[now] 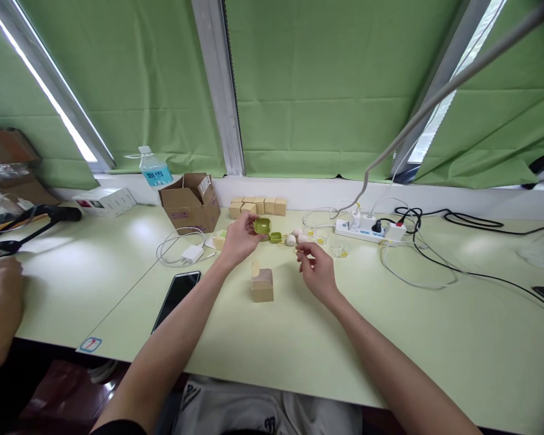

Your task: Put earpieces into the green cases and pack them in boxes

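Note:
My left hand point(242, 237) is closed on a small olive-green case point(262, 226), tilted so that its hollow inside faces me. A smaller green piece point(276, 237) is right beside it; whether the two are joined I cannot tell. My right hand point(316, 269) is raised over the table, thumb and fingers pinching a thin pale-yellow loop point(298, 251). Just beyond it lie several pale rounded pieces point(291, 240) and clear plastic pieces with yellow spots point(340, 249). Between my forearms stands a small cardboard box point(263, 292) with its flap up.
Several small closed boxes point(260, 205) line the back, beside an open brown carton point(190, 208) and a water bottle point(155, 169). A phone point(176, 296) and a charger point(193, 254) lie left. A power strip point(367, 231) with cables is right. Another person's arm point(0, 308) rests far left.

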Available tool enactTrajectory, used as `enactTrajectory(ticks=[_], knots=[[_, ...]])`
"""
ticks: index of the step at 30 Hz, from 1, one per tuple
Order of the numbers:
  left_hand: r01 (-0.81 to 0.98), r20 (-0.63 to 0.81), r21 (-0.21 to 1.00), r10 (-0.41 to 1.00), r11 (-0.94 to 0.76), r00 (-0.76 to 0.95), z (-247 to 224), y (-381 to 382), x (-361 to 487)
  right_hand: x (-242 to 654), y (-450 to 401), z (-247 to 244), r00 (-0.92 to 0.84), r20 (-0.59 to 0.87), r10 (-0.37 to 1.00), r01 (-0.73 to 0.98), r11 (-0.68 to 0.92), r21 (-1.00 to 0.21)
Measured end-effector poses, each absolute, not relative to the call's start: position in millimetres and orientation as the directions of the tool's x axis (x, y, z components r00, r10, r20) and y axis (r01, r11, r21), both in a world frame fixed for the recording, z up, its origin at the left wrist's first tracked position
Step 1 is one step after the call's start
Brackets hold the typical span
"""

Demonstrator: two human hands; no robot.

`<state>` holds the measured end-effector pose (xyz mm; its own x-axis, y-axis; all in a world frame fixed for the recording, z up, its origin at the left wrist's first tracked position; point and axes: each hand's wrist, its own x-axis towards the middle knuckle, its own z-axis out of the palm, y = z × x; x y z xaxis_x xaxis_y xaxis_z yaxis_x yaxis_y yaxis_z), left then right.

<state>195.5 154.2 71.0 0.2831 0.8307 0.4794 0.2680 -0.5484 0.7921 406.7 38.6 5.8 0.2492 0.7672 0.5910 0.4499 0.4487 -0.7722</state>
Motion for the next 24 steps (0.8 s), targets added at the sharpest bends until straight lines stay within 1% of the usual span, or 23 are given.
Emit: enactTrajectory(ticks=[2,4,8,10,12,14,15,17,18,20,22,24], knots=[[0.151,0.525,0.812,0.819,-0.564,0.232,83.7,147.6,194.6,406.7,27.5,16.4,0.289,0.596,0.749,0.344,0.500,-0.795],[0.025,0.548,0.823,0.804,-0.568,0.233,93.5,135.8,194.1,405.5,18.2,28.7,0.325,0.594,0.736,0.267,0.531,-0.804],[-0.136,0.511,0.857,0.779,-0.498,0.364,98.2,108.3,193.0,400.5,4.9,51.1,0.358,0.614,0.704,0.167,0.599,-0.783],[-0.140,0.482,0.870,0.756,-0.473,0.442,95.0,100.5,191.2,397.5,-0.8,58.5,0.336,0.644,0.687,0.129,0.644,-0.754],[-0.068,0.465,0.860,0.720,-0.506,0.515,90.9,98.1,188.6,395.1,-6.5,62.9,0.304,0.674,0.673,0.117,0.676,-0.728],[-0.011,0.465,0.827,0.672,-0.562,0.577,87.6,98.0,186.1,393.4,-12.0,64.8,0.283,0.691,0.665,0.137,0.685,-0.715],[-0.019,0.475,0.812,0.640,-0.584,0.604,86.5,97.8,185.2,392.9,-14.5,65.1,0.279,0.699,0.659,0.157,0.687,-0.710],[-0.097,0.508,0.795,0.568,-0.599,0.648,85.3,95.9,183.9,392.4,-18.6,64.8,0.273,0.723,0.634,0.209,0.695,-0.688],[-0.138,0.521,0.790,0.535,-0.598,0.665,85.0,94.0,183.5,392.3,-20.3,64.6,0.261,0.746,0.612,0.246,0.705,-0.665],[-0.164,0.518,0.788,0.495,-0.593,0.697,85.0,89.0,183.0,392.0,-23.0,65.0,0.209,0.808,0.552,0.336,0.735,-0.589],[-0.154,0.505,0.791,0.489,-0.592,0.712,85.2,83.5,182.4,391.3,-25.4,67.1,0.140,0.859,0.493,0.416,0.758,-0.503],[-0.151,0.502,0.796,0.499,-0.586,0.707,85.9,78.8,182.0,390.4,-27.7,70.3,0.094,0.884,0.459,0.460,0.767,-0.447]])
